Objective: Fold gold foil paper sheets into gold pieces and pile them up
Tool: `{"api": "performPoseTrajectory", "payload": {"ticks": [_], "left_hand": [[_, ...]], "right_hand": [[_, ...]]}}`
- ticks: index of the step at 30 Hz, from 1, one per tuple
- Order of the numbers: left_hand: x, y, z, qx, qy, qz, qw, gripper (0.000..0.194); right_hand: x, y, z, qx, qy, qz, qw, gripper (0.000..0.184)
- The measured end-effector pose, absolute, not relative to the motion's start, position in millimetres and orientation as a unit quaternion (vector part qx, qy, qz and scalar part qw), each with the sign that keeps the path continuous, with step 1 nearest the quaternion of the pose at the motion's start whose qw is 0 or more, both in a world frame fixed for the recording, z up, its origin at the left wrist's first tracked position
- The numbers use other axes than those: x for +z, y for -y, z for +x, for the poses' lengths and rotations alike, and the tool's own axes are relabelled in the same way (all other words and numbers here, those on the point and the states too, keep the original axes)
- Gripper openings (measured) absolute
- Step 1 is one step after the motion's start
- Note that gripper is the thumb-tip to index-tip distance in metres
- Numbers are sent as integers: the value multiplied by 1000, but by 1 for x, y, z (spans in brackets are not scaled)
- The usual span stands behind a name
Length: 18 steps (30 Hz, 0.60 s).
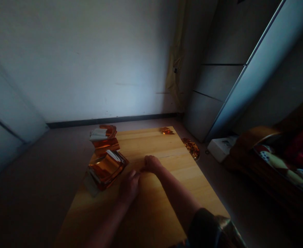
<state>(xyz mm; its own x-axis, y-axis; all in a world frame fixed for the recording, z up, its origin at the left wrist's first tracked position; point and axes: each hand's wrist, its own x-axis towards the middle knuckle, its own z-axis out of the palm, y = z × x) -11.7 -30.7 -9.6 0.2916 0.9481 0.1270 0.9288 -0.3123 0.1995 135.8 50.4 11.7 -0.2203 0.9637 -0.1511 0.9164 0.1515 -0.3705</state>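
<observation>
The left hand [129, 186] and the right hand [151, 164] rest close together, nearly touching, on the pale pine worktop [148, 144]. Both look empty, clamped on nothing. Just left of the hands, over the worktop's left edge, sits a heap of folded, glossy orange foil [106, 168]. Beyond it, toward the far corner, lies a crumpled orange foil strip [106, 144] with a white paper wad [98, 134] on it. A small orange foil scrap [166, 131] sits at the worktop's far edge. Just off its right edge, a round gold foil piece [191, 148] lies on the floor [213, 193].
</observation>
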Motion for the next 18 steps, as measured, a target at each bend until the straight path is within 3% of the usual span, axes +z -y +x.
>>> {"api": "performPoseTrajectory", "payload": {"ticks": [5,12,18], "left_hand": [[-7,30,-9,111,-592,797,46,25],[-8,31,-8,106,-599,793,39,23],[-4,21,-6,109,-627,768,70,22]], "right_hand": [[10,-54,136,216,741,-633,63,32],[3,-54,140,313,667,-659,154,14],[-3,-54,140,325,638,-667,206,15]]}}
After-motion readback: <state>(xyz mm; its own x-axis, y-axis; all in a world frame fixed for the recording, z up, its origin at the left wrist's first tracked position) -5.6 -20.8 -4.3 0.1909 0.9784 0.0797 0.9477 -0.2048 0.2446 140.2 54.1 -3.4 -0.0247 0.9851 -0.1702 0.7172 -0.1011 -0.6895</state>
